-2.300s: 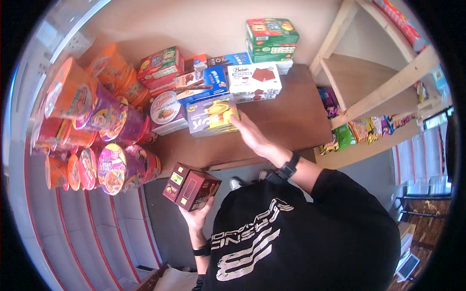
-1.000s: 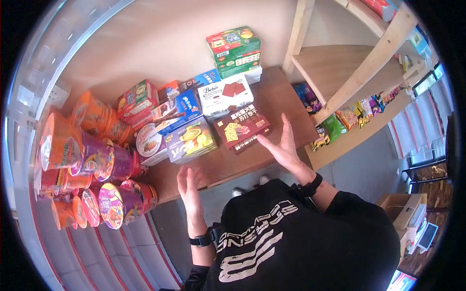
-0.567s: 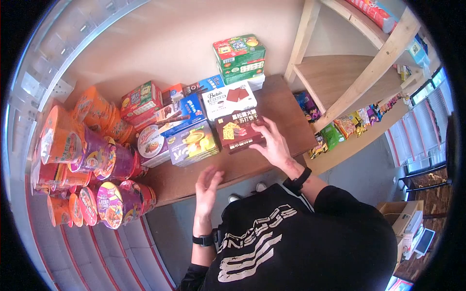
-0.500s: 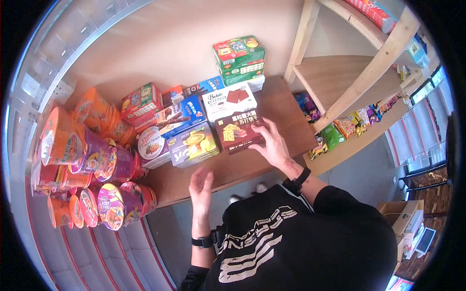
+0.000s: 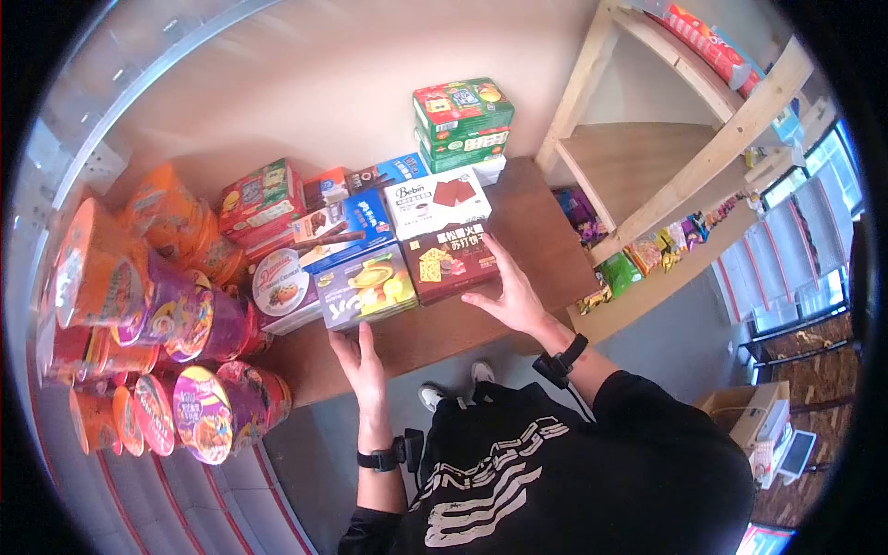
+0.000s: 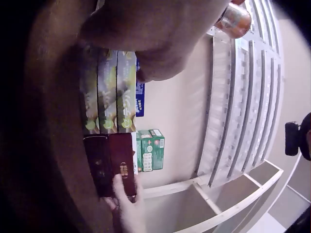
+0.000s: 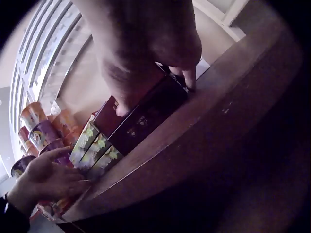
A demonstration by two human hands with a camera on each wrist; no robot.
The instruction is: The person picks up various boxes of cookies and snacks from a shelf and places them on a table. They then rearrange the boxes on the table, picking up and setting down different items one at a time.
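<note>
In the centre of the head view the right hand (image 5: 507,298) lies against the dark red cracker box (image 5: 450,263). This box lies flat on the brown wooden shelf (image 5: 546,222), just beside the purple and yellow box (image 5: 368,285) at its left and just in front of the white box (image 5: 437,196). The fingers are stretched out, not clenched: the thumb presses on the near side of the box and the other fingers lie along its right side, so the hand goes around the near right corner.

The left hand (image 5: 361,356), a little lower and left of centre, is flat and holds nothing. Its fingers are straight and close together and point at the near side of the purple and yellow box. It seems that the fingertips touch the box, but the view there is not sharp enough to be sure.

At the left of the frame stand many noodle cups (image 5: 166,305), orange and purple. At top centre is a stack of green boxes (image 5: 462,118), and at the right a pale wooden rack (image 5: 684,176) with snack bags (image 5: 638,264).
</note>
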